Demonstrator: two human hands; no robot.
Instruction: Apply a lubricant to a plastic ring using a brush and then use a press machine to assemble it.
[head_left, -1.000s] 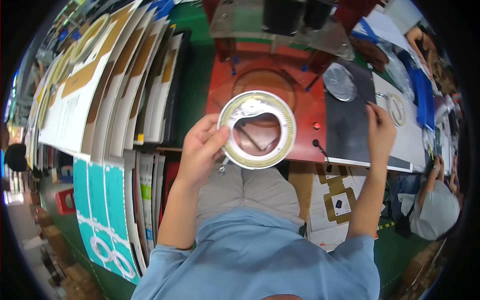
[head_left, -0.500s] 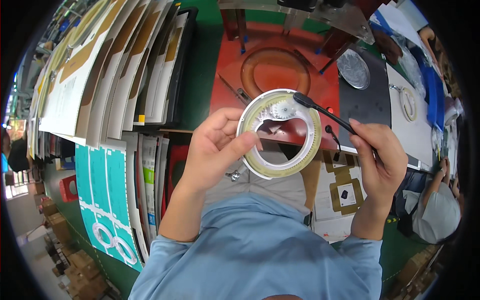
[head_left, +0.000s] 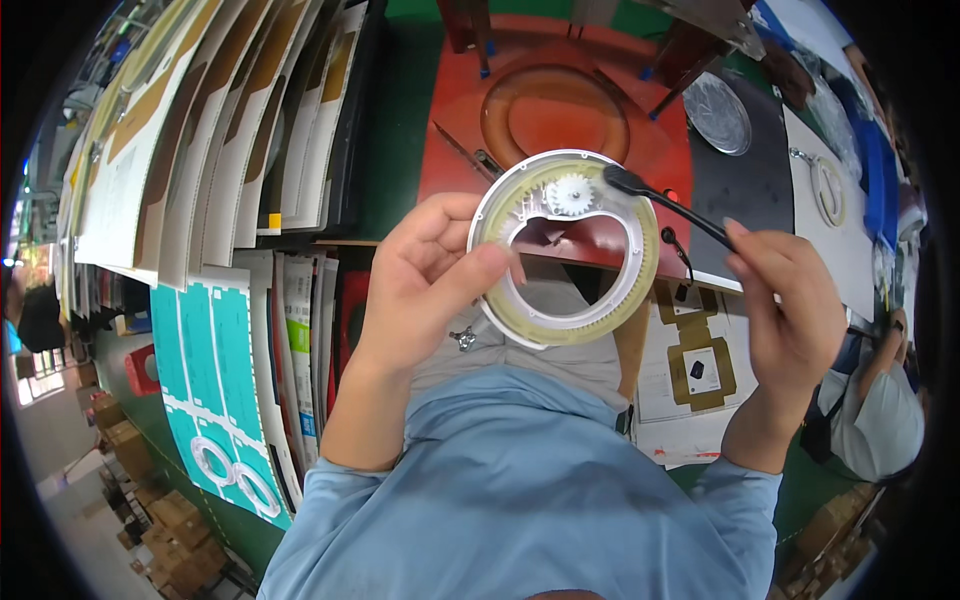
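Pinching the left edge of a round translucent ring part [head_left: 565, 250], left hand [head_left: 425, 280] grip clamped, thumb on its face; ring held over lap, white outer wall, yellowish toothed rim, small white gear at 12 o'clock. Right hand [head_left: 790, 310] grip clamped on thin black brush [head_left: 665, 205], tip at ring's 1 o'clock. Red fixture [head_left: 560, 110] on counter behind, circular recess, nothing in it.

Flat white-and-brown cartons [head_left: 200, 150] and teal cartons [head_left: 215, 370] stacked left.
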